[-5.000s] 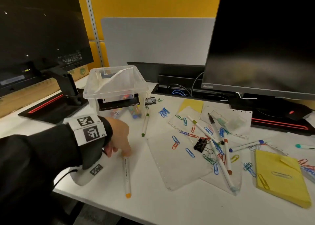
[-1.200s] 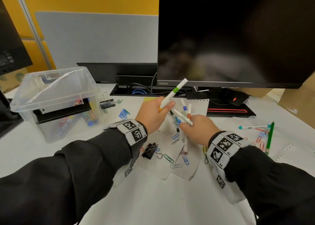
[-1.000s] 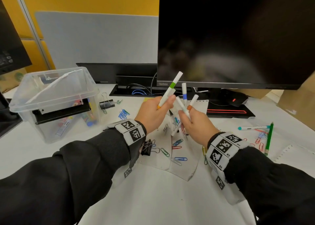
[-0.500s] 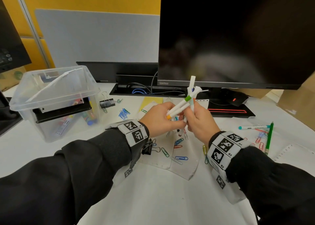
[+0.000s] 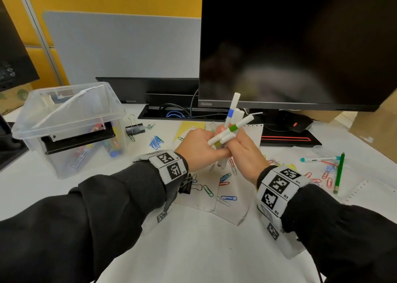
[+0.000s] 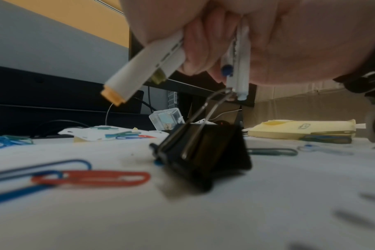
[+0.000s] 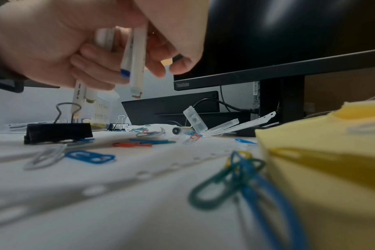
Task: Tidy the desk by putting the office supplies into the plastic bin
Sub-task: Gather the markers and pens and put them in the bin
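Both hands meet above the middle of the desk around a bundle of white markers [image 5: 231,124]. My left hand [image 5: 199,147] grips a pair that slants up to the right, one with a green band; their orange end [image 6: 112,94] shows in the left wrist view. My right hand [image 5: 240,147] holds several upright markers [image 7: 135,67], one with a blue band. The clear plastic bin [image 5: 71,128] stands at the left with supplies inside and a sheet leaning in it.
A black binder clip [image 5: 187,186] and coloured paper clips [image 5: 227,198] lie on perforated sheets under the hands. Right of them lie a teal marker [image 5: 320,159], a green pencil [image 5: 338,173] and a yellow note pad [image 7: 332,152]. A monitor [image 5: 300,46] stands behind.
The hands have come together, and the two sets of markers now cross as one bundle. The left hand's green-banded marker has tipped lower against the right hand's upright ones.
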`<action>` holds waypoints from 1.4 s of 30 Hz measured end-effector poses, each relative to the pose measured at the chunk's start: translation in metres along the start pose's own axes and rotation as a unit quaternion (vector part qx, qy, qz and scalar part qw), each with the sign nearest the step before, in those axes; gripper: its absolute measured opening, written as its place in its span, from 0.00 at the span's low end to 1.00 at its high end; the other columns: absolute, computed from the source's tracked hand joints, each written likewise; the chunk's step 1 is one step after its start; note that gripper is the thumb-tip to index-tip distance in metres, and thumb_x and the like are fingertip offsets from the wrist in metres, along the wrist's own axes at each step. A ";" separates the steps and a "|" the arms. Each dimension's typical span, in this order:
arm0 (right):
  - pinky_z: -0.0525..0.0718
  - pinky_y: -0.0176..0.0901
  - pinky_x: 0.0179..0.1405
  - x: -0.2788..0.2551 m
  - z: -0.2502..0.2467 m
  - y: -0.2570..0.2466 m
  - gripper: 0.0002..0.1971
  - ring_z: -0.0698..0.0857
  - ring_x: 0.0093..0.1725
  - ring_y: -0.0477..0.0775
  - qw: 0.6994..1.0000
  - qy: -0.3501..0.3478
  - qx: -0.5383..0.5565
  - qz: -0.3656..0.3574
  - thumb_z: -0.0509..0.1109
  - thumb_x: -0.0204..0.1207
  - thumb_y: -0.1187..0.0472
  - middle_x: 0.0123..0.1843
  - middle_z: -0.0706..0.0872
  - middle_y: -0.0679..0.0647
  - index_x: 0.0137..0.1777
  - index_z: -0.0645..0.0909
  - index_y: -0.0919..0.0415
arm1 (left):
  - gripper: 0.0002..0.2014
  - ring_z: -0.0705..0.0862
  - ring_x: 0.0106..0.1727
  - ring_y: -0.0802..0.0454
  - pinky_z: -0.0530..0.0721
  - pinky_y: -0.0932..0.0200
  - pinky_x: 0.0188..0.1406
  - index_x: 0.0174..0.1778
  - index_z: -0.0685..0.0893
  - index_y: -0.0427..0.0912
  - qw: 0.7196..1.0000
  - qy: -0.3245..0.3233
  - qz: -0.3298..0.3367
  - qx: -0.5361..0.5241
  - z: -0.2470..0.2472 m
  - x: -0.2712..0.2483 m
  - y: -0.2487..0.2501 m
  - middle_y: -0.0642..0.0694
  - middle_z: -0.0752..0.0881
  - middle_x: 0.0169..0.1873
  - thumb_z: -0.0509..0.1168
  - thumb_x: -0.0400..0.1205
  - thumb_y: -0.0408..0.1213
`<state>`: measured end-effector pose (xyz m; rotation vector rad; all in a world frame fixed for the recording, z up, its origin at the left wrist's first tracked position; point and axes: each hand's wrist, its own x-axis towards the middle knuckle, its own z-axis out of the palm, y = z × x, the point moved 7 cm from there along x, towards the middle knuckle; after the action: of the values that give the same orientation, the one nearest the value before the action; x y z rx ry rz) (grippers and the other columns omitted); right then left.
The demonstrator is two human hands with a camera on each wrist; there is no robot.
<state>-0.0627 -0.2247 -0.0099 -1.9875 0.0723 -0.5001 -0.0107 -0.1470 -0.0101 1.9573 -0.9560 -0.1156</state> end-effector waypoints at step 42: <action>0.80 0.46 0.49 -0.038 -0.164 0.098 0.17 0.80 0.65 0.65 0.751 0.100 -0.487 0.435 0.61 0.79 0.65 0.64 0.80 0.67 0.66 0.74 0.73 | 0.21 0.67 0.23 0.58 0.62 0.68 0.23 0.21 0.67 0.52 0.976 -0.008 0.035 0.213 -0.003 0.000 0.010 0.53 0.69 0.20 0.63 0.80 0.43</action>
<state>-0.1431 -0.3989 -0.0463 -2.5237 1.6100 0.0014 -0.0152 -0.1475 -0.0005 2.3100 -1.1298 0.1257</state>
